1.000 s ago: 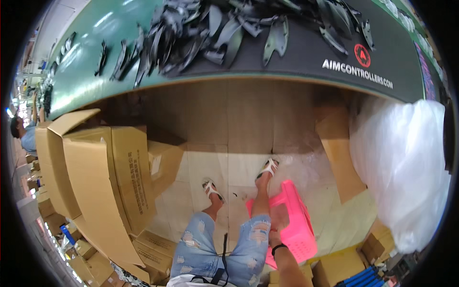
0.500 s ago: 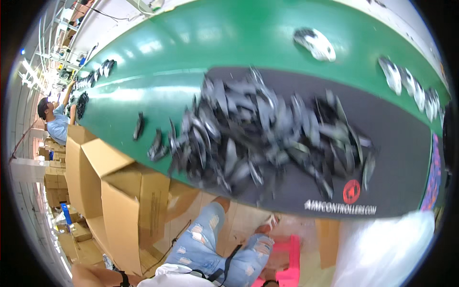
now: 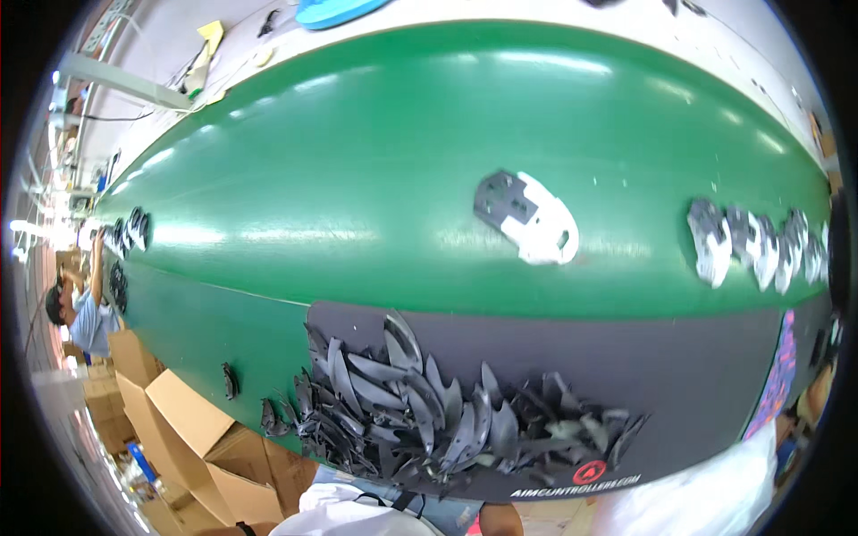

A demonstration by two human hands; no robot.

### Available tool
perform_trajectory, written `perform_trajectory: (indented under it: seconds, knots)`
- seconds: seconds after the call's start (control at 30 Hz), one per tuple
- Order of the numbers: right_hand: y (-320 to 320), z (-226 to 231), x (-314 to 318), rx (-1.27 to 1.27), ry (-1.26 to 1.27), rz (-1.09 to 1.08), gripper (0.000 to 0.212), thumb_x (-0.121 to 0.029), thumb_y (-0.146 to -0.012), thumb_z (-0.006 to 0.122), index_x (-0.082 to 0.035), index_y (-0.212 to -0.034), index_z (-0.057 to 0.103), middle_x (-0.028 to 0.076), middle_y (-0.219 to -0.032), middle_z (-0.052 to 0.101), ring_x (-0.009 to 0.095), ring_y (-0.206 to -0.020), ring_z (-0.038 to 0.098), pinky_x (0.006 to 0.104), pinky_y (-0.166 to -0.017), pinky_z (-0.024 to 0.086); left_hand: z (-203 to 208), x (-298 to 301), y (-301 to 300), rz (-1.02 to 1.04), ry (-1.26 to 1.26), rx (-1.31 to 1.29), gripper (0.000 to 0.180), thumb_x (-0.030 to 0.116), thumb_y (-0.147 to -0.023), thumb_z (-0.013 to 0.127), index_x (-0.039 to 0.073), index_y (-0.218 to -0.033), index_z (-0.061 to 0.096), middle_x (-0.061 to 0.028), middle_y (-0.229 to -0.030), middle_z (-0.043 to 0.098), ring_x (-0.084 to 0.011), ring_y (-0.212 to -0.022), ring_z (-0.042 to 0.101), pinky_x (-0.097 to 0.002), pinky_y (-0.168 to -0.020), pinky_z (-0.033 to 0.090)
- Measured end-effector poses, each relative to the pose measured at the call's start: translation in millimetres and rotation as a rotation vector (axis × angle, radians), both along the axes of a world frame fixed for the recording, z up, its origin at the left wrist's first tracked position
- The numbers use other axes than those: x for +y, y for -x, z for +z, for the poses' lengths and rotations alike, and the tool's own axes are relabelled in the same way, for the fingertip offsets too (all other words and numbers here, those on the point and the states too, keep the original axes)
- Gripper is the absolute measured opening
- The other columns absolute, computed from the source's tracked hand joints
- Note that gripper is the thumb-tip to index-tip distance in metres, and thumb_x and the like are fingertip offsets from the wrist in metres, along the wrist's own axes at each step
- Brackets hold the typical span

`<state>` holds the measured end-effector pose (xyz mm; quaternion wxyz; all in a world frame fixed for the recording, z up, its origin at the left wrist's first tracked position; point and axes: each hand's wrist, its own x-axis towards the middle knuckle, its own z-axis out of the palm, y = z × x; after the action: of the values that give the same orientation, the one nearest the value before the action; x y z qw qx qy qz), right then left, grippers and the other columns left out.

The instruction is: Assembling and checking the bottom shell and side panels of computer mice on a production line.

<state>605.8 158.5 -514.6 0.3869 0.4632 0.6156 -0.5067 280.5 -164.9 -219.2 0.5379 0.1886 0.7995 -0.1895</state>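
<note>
Neither of my hands shows; only a dark wristband (image 3: 246, 529) on my left arm and a patch of bare skin (image 3: 500, 520) reach the lower edge. I cannot tell whether that skin is my right arm or a knee. In front of me a pile of curved dark plastic pieces (image 3: 474, 429) lies on a black mat (image 3: 679, 366). Two dark pieces lie left of the pile, a small curved one (image 3: 231, 381) and another (image 3: 272, 418) nearer the heap. Farther back, a black and white plastic shell (image 3: 527, 219) with holes rests alone on the green table surface (image 3: 375, 161).
Several black and white shells (image 3: 760, 246) stand in a row at the right. Open cardboard boxes (image 3: 192, 415) are at the lower left, and a translucent plastic bag (image 3: 697, 491) at the lower right. A co-worker in a blue shirt (image 3: 92, 323) reaches toward more dark parts (image 3: 134, 230) at far left.
The view has tilted up and farther over the table, so the pile and mat appear lower. My legs have mostly left the picture. No part has visibly been picked up.
</note>
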Motion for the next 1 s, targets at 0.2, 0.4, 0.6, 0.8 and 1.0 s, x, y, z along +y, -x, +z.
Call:
perform_trajectory:
  seconds: [0.2,0.4,0.6,0.8,1.0]
  knots:
    - [11,12,46,0.0,-0.021,-0.15,0.034,-0.031,-0.082,0.052,-0.009,-0.106,0.062,0.017,-0.101,0.066,0.029,-0.094,0.063,0.0445,-0.081,0.043,-9,56,37,-0.045,-0.009,-0.091,0.018,0.018,-0.079,0.061,0.003,-0.089,0.062,-0.0164,-0.08,0.065,-0.0288,-0.069,0.063,-0.0407,-0.064,0.051]
    - [22,-13,115,0.065,-0.215,-0.331,0.032,-0.029,-0.082,0.052,-0.009,-0.105,0.062,0.017,-0.102,0.066,0.029,-0.095,0.063,0.0445,-0.08,0.044,-98,111,78,-0.139,-0.188,-0.137,0.019,0.018,-0.079,0.061,0.003,-0.09,0.062,-0.0167,-0.081,0.065,-0.0296,-0.07,0.063,-0.0413,-0.065,0.051]
    - [3,-27,140,0.196,-0.425,-0.55,0.031,-0.028,-0.082,0.052,-0.009,-0.105,0.062,0.017,-0.102,0.065,0.029,-0.095,0.063,0.0446,-0.079,0.045,-161,153,97,-0.294,-0.381,-0.138,0.02,0.019,-0.079,0.061,0.003,-0.091,0.063,-0.0171,-0.082,0.065,-0.0304,-0.07,0.064,-0.0419,-0.065,0.051]
    - [-18,-15,83,0.354,-0.536,-0.742,0.03,-0.026,-0.082,0.052,-0.01,-0.105,0.061,0.017,-0.103,0.065,0.029,-0.095,0.063,0.0446,-0.077,0.046,-144,124,103,-0.427,-0.481,-0.114,0.021,0.02,-0.079,0.061,0.003,-0.092,0.063,-0.0175,-0.083,0.066,-0.0312,-0.071,0.064,-0.0425,-0.066,0.051]
    - [-6,-5,101,0.547,-0.428,-0.533,0.029,-0.024,-0.082,0.052,-0.01,-0.105,0.061,0.016,-0.104,0.065,0.029,-0.096,0.062,0.0447,-0.076,0.046,-28,134,85,-0.095,-1.051,-0.06,0.032,0.031,-0.081,0.062,0.005,-0.099,0.063,-0.0196,-0.088,0.065,-0.0364,-0.08,0.062,-0.0435,-0.072,0.05]
